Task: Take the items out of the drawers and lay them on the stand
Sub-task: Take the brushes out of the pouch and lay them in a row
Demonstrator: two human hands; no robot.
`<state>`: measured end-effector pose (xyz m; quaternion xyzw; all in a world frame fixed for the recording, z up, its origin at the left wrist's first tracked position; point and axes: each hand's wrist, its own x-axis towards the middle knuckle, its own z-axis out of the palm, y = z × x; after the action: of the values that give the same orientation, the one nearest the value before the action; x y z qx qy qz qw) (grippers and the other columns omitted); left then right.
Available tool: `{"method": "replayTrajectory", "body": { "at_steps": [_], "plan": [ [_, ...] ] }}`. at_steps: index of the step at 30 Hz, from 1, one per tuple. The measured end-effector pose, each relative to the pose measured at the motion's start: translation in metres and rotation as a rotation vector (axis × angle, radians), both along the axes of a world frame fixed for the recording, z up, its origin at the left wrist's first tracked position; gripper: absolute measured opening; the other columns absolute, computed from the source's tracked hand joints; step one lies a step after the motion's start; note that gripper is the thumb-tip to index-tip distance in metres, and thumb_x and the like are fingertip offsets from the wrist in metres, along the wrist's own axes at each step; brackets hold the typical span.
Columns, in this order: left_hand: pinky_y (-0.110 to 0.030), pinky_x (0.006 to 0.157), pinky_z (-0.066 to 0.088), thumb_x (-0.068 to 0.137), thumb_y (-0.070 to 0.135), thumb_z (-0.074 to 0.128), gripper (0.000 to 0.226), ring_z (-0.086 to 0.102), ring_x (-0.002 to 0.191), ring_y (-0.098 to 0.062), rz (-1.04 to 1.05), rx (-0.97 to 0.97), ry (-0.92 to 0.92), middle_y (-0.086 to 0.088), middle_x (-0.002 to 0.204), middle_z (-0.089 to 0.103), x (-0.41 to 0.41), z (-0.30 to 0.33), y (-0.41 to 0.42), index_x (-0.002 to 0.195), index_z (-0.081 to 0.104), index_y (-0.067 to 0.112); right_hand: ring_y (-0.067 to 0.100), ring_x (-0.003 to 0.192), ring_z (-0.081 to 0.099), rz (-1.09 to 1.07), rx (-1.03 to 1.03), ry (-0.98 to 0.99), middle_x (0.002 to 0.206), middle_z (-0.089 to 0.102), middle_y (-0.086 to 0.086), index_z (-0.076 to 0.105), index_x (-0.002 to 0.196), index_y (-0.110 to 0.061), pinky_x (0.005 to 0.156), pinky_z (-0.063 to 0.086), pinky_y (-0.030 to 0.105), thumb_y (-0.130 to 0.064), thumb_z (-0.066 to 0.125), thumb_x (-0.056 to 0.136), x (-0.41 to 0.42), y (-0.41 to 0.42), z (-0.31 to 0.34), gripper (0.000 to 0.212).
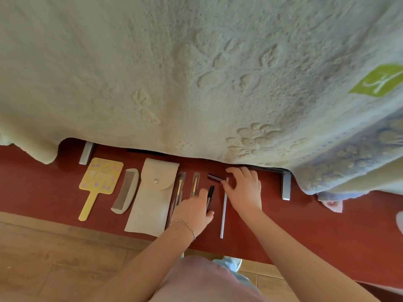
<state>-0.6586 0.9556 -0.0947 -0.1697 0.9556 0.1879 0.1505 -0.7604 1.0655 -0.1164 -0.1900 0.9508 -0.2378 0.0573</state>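
Fingers of the right hand (244,190) pinch a small dark cap (214,177) on the red stand (305,225). Left hand (194,211) grips a black pen (210,198) just left of it. Left of the pen lie two brushes (194,186), pouch (152,197), comb (126,190), hand mirror (98,182).

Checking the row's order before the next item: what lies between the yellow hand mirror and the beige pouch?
In the head view, one grey comb lies between the yellow hand mirror and the beige pouch, on the red stand.
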Motion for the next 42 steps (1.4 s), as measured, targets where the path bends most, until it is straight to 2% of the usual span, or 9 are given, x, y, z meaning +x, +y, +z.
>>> {"method": "replayTrajectory", "body": {
  "at_steps": [6,11,15,19,23,26,28,34,42],
  "plan": [
    [-0.024,0.060,0.048,0.091,0.043,0.047,0.046,0.064,0.076,-0.017,0.002,0.000,0.016,0.000,0.085,0.058,0.005,0.006,-0.002,0.128,0.032,0.021,0.022,0.098,0.044,-0.080,0.131,-0.124,0.097,0.055,-0.002,0.055,0.087,-0.018,0.081,0.034,0.033,-0.040,0.059,0.084,0.007,0.009,0.002,0.023],
    [-0.022,0.061,0.046,0.091,0.046,0.046,0.047,0.064,0.078,-0.017,-0.001,-0.006,0.039,0.000,0.093,0.062,0.011,0.009,-0.006,0.128,0.032,0.022,0.023,0.105,0.045,-0.040,0.309,-0.176,0.104,0.055,-0.001,0.062,0.092,-0.018,0.087,0.037,0.034,-0.043,0.050,0.086,0.011,0.005,0.001,0.028],
    [-0.022,0.062,0.047,0.091,0.046,0.046,0.043,0.061,0.073,-0.015,0.015,0.052,0.066,0.003,0.082,0.057,0.016,0.010,-0.009,0.125,0.034,0.024,0.023,0.103,0.045,-0.063,0.320,-0.212,0.101,0.057,0.000,0.065,0.090,-0.015,0.084,0.036,0.034,-0.032,0.047,0.083,0.012,0.004,0.007,0.026],
    [-0.023,0.069,0.052,0.092,0.046,0.042,0.037,0.060,0.073,-0.011,-0.017,0.149,0.107,0.007,0.077,0.055,0.013,0.011,-0.005,0.123,0.042,0.025,0.021,0.097,0.049,-0.141,0.140,-0.365,0.095,0.056,0.000,0.062,0.083,-0.015,0.080,0.041,0.033,-0.029,0.052,0.082,0.012,0.013,0.018,0.017],
    [-0.019,0.072,0.048,0.093,0.048,0.040,0.037,0.057,0.077,-0.008,-0.033,0.259,0.150,0.008,0.081,0.058,0.007,0.015,0.008,0.119,0.051,0.024,0.010,0.058,0.046,-0.239,-0.241,-0.606,0.065,0.052,-0.005,0.056,0.070,-0.017,0.055,0.035,0.024,-0.026,0.056,0.085,0.017,0.023,0.036,0.017],
    [-0.015,0.063,0.041,0.092,0.049,0.042,0.033,0.051,0.066,-0.005,-0.039,0.326,0.141,0.011,0.069,0.052,0.003,0.015,0.018,0.110,0.053,0.024,0.010,0.055,0.044,-0.331,-0.435,-0.693,0.058,0.055,-0.004,0.058,0.067,-0.015,0.056,0.037,0.023,-0.020,0.054,0.086,0.022,0.024,0.046,0.020],
    [-0.016,0.065,0.042,0.092,0.047,0.042,0.028,0.052,0.068,-0.007,-0.066,0.318,0.116,0.010,0.070,0.051,0.001,0.014,0.022,0.098,0.053,0.022,0.010,0.053,0.045,-0.379,-0.543,-0.750,0.055,0.057,-0.003,0.062,0.071,-0.012,0.054,0.037,0.023,-0.017,0.054,0.085,0.024,0.024,0.050,0.017],
    [-0.009,0.054,0.032,0.094,0.045,0.039,0.025,0.049,0.060,-0.006,-0.127,0.315,0.102,0.013,0.063,0.046,0.000,0.013,0.027,0.081,0.047,0.025,0.009,0.054,0.047,-0.352,-0.568,-0.715,0.060,0.060,-0.005,0.066,0.076,-0.017,0.056,0.039,0.024,-0.029,0.061,0.086,0.026,0.032,0.054,0.016],
    [-0.022,0.068,0.044,0.094,0.043,0.041,0.029,0.051,0.065,-0.009,-0.174,0.331,0.090,0.010,0.061,0.045,0.001,0.015,0.032,0.078,0.050,0.020,0.010,0.051,0.046,-0.445,-0.616,-0.732,0.055,0.056,-0.005,0.068,0.077,-0.009,0.052,0.037,0.024,-0.023,0.063,0.086,0.021,0.039,0.049,0.018]
  ]
}}
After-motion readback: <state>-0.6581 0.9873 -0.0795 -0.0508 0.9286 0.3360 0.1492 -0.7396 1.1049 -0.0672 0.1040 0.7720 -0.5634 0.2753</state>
